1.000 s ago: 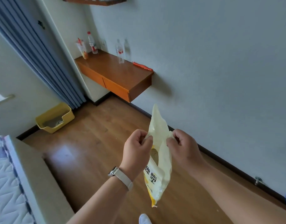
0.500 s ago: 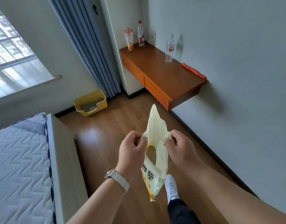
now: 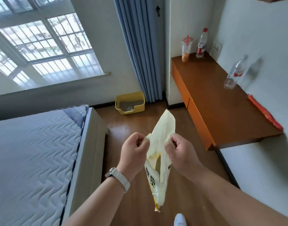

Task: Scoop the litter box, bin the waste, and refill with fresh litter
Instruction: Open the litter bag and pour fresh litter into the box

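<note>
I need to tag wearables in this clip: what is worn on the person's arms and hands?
Both forearms are bare, with no sleeves in view and no gloves. The left hand has a wristwatch just behind it: a pale, whitish band with a small rectangular, silver-edged case. The right hand and its wrist carry nothing visible: no watch and no bracelet.

Open lane: wood floor [image 3: 136,123], from the feet to the litter box [image 3: 130,102] | Left bound: bed [image 3: 42,152], frame edge along the lane | Right bound: wall-mounted desk [image 3: 221,101], overhanging the floor | Far end: litter box on floor under the window, touching the curtain [image 3: 140,46] | In the lane, mid-air: litter bag [image 3: 161,154] gripped by left hand [image 3: 133,152] and right hand [image 3: 177,152]
</note>
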The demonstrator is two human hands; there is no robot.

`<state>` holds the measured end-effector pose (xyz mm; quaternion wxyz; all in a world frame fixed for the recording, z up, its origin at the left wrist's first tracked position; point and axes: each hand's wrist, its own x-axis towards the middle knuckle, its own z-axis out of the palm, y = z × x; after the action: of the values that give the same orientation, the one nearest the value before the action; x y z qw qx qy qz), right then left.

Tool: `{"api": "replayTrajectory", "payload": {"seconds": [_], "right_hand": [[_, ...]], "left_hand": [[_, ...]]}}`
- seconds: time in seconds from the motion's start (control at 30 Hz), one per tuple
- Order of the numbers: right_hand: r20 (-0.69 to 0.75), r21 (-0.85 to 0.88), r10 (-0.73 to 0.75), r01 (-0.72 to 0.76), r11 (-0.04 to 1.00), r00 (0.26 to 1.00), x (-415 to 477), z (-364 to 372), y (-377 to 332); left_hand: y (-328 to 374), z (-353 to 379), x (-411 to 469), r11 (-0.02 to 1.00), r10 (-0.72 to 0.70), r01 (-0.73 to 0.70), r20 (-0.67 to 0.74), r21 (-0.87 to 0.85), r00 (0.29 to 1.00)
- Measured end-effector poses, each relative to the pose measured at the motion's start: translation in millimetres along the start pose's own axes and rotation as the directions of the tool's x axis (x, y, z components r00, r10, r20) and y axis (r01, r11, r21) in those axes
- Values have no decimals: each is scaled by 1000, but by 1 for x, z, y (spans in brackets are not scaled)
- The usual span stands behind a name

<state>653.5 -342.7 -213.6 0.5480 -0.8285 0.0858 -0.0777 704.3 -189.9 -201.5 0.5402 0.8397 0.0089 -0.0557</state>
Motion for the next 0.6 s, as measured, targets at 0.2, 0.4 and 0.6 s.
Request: {"api": "replayTrajectory", "payload": {"seconds": [0.2, 0.4, 0.6], "right_hand": [[44, -1, -40, 40, 999, 998, 75, 4, 2], [16, -35, -22, 23, 999, 1000, 153, 24, 10], [12, -113, 56, -54, 992, 998, 247, 60, 17]], "left_hand": [[-3, -5, 59, 999, -31, 32, -79, 5, 996], [-16, -6, 135, 998, -51, 49, -57, -49, 997], [-26, -8, 243, 992, -91, 95, 54, -79, 994]]}}
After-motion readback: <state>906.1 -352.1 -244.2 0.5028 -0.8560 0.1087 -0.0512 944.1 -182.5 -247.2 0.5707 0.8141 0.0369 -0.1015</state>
